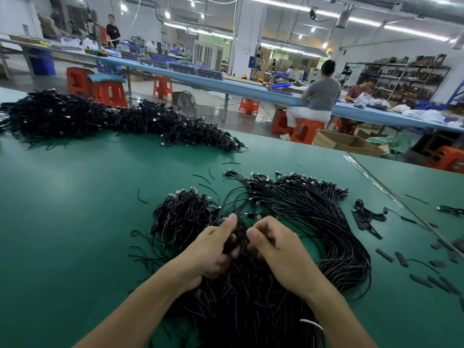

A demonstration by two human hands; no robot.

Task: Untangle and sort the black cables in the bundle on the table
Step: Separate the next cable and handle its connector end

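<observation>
— Where was the bundle of thin black cables (313,222)?

— It lay on the green matte table (75,197) near the front edge, spreading from under the forearms out to plug ends at the far right.

— And the hands?

— The left hand (213,249) had its fingers curled round a tuft of strands at the bundle's middle. The right hand (278,249), just beside it, pinched strands with bent fingers.

— Anything else?

— A smaller bunch of folded black cables (183,212) touched the bundle's left side. A long heap of black cables (100,119) ran along the far edge, and flat black strips (401,258) lay scattered at the right.
</observation>
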